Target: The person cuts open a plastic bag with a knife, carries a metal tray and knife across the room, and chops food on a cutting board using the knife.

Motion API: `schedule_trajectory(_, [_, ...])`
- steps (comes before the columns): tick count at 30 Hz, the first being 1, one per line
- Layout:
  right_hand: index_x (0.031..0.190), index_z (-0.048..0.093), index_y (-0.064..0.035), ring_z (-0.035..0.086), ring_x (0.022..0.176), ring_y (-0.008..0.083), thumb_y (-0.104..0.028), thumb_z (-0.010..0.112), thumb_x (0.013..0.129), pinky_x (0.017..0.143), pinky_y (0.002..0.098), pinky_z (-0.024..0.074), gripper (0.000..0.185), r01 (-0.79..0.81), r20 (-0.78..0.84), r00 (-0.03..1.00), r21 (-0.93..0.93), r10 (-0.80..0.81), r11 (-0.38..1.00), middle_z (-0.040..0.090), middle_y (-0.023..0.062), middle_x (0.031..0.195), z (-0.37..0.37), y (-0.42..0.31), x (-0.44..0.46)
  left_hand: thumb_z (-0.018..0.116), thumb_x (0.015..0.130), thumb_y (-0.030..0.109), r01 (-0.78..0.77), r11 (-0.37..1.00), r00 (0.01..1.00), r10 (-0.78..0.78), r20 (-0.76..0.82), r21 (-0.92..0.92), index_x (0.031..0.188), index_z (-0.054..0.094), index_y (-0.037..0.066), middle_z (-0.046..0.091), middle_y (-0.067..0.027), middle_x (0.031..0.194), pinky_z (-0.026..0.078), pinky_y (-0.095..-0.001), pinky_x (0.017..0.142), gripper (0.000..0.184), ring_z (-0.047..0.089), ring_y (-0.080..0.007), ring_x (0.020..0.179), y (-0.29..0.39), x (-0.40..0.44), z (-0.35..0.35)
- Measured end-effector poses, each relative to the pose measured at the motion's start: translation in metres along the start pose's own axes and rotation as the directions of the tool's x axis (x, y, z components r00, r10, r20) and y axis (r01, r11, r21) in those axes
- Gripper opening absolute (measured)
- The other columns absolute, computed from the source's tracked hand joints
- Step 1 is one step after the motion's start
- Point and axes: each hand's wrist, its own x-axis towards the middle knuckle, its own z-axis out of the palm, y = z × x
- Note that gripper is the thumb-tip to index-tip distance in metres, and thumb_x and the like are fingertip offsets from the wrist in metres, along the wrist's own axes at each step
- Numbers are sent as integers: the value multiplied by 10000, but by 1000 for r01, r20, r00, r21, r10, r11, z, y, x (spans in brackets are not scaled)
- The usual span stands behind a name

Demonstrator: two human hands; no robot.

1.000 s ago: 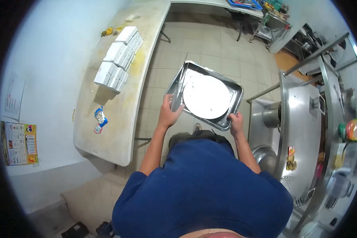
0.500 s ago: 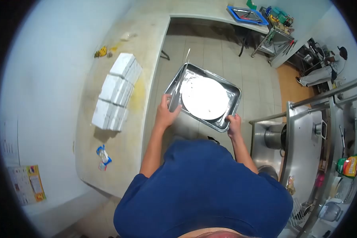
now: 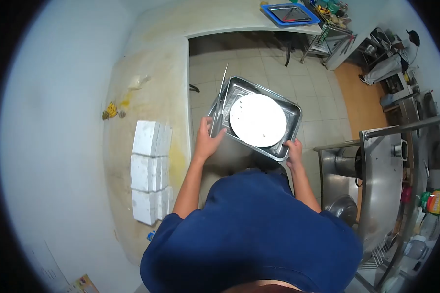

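Observation:
In front of me I carry a shiny rectangular metal tray, tilted a little to the right. A bright white round disc, flat like a plate or board and with small dark specks, lies in it. Its surface is overexposed. My left hand is closed at the tray's left side, around a long thin metal tool that looks like a knife, its narrow end pointing away from me. On the near right corner, my right hand grips the rim with the thumb on top.
Left is a long counter with stacked white blocks and bananas. A blue tray sits on the far counter. At right stand a steel shelf unit and a large pot. Another person is at the far right.
My view has shifted forward and turned, so the white blocks and bananas appear lower. Both hands keep their hold on the tray, with the disc still in it.

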Motion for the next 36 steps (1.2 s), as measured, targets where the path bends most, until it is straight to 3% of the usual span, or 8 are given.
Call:
schedule_trajectory(13, [1002, 604, 26, 640, 769, 156, 46, 546, 742, 744, 284, 522, 267, -8, 73, 997, -44, 11, 999, 674, 81, 892, 25, -81, 211, 728, 847, 77, -16, 1000, 1000, 16, -19, -24, 1195, 411, 7, 672, -153, 980, 506, -300, 732, 475, 645, -173, 877, 13, 203, 61])
schedule_trajectory(17, [985, 606, 23, 628, 761, 149, 47, 551, 741, 720, 285, 510, 251, -3, 100, 995, -70, 10, 998, 674, 77, 890, 42, -109, 271, 712, 864, 55, -28, 989, 998, 21, -51, -146, 1182, 419, 21, 676, -123, 962, 500, -272, 709, 434, 642, -147, 852, 20, 248, 74])
schedule_trajectory(18, [984, 606, 21, 627, 761, 150, 47, 551, 742, 721, 286, 508, 250, -13, 86, 996, -59, 18, 998, 675, 75, 892, 52, -116, 278, 718, 857, 52, -17, 998, 998, 13, -68, -63, 1174, 427, 16, 670, -130, 942, 500, -276, 707, 432, 641, -152, 820, 17, 260, 76])
schedule_trajectory(20, [982, 607, 18, 623, 762, 152, 48, 551, 743, 723, 286, 503, 247, -22, 64, 998, -40, 24, 999, 675, 72, 895, 71, -125, 299, 717, 857, 68, -143, 990, 987, 144, -67, 17, 1148, 416, 47, 621, -34, 821, 421, -235, 549, 419, 546, -60, 667, 14, 284, 74])
schedule_trajectory(23, [983, 608, 13, 627, 770, 157, 49, 551, 746, 749, 290, 504, 247, -16, 24, 1000, -41, 17, 999, 677, 69, 901, 84, -109, 333, 728, 851, 94, -223, 966, 969, 234, -77, 135, 1157, 419, 51, 620, -39, 804, 428, -250, 549, 437, 550, -69, 661, -23, 324, 69])
schedule_trajectory(31, [947, 616, 25, 611, 779, 142, 45, 557, 762, 738, 279, 489, 195, 12, -17, 1000, 79, -10, 997, 671, 66, 888, 161, -97, 404, 728, 855, 110, -165, 970, 984, 174, -39, 180, 1151, 423, 59, 609, -32, 791, 418, -250, 541, 427, 541, -62, 650, -16, 436, 30])
schedule_trajectory(36, [943, 606, 2, 612, 783, 143, 45, 557, 756, 740, 285, 494, 198, 52, -74, 996, 58, -48, 997, 664, 56, 874, 190, -107, 436, 717, 865, 93, -142, 989, 990, 141, 12, 35, 1139, 421, 62, 578, -1, 755, 394, -239, 544, 404, 505, -48, 641, 9, 495, 9])
